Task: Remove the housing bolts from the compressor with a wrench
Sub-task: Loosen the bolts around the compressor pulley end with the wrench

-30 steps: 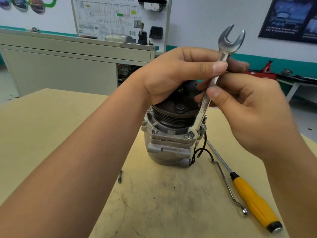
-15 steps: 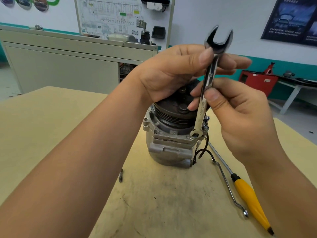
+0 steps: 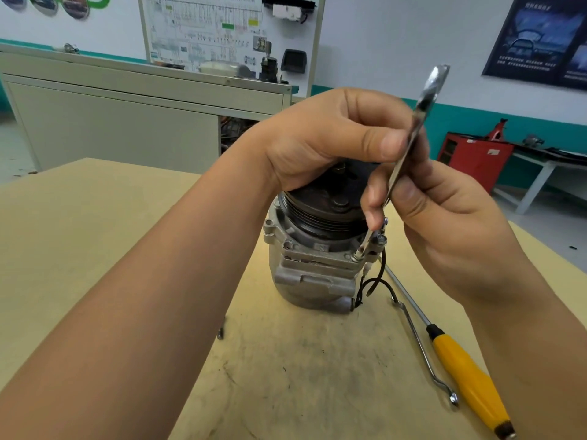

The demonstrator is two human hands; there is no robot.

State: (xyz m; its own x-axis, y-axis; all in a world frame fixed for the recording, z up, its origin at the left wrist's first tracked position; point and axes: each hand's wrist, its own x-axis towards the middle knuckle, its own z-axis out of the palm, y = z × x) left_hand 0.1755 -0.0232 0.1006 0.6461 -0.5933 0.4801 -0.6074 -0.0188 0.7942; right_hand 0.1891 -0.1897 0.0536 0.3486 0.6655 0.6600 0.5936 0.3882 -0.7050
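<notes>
Nearest us a screwdriver (image 3: 467, 373) lies on the table (image 3: 79, 233). Behind, the compressor (image 3: 314, 277) stands upright, bolts facing up. Our right hand (image 3: 451, 223) pinches the wrench (image 3: 425, 103) w/ thumb & forefinger; left hand (image 3: 330, 138) curls round its shaft, steadying the ring end on a front housing bolt (image 3: 358, 257).

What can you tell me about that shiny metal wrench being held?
The slim shiny steel wrench stands nearly upright, leaning right. Its lower end sits on a small steel bolt at the front rim of the grey metal compressor; its upper end is seen edge-on and blurred. The left hand and right hand both pinch its shank.
</notes>
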